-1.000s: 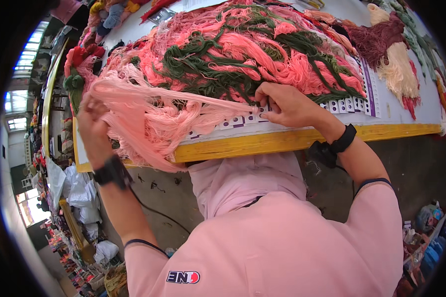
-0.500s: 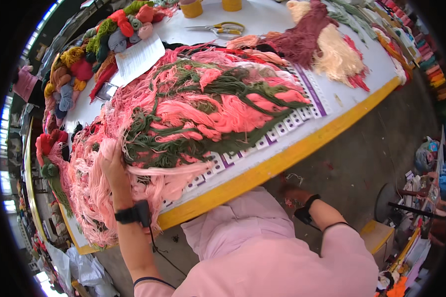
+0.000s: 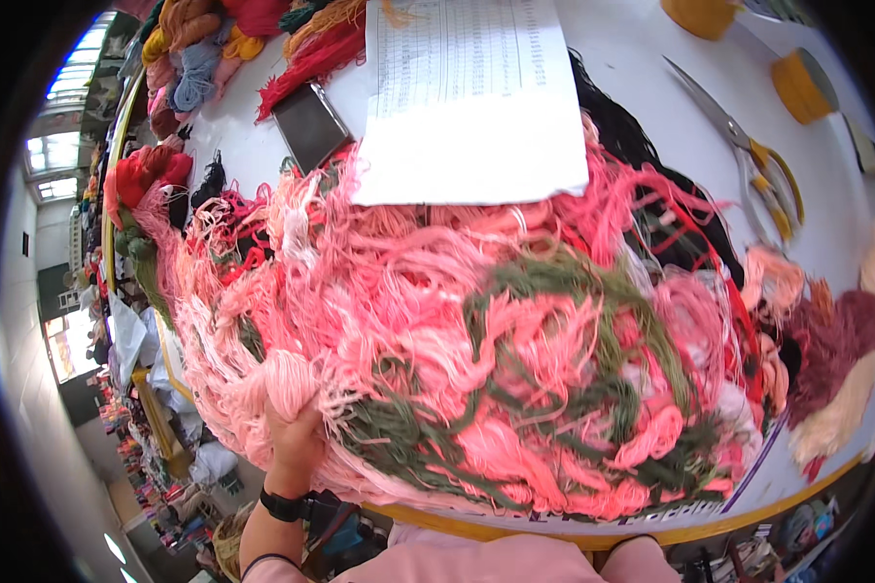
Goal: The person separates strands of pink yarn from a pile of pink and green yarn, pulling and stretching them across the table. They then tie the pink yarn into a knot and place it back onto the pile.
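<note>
My left hand, a black band on its wrist, is closed round a bundle of pale pink yarn at the near left of the table. Around it spreads a large tangled heap of pink yarn in light and deep shades. Strands of dark green yarn lie beside the hand and run through the heap toward the right. My right hand is out of sight; only part of its sleeve shows below the table edge.
Printed sheets rest on the heap's far side, next to a dark flat rectangular object. Yellow-handled scissors and yellow rolls lie at the far right. Maroon yarn is at right; coloured skeins sit far left. The table has a yellow edge.
My view has swung left and closer to the heap. The left hand still grips the pale pink bundle. My right hand, earlier low beside the table, has gone out of view.
</note>
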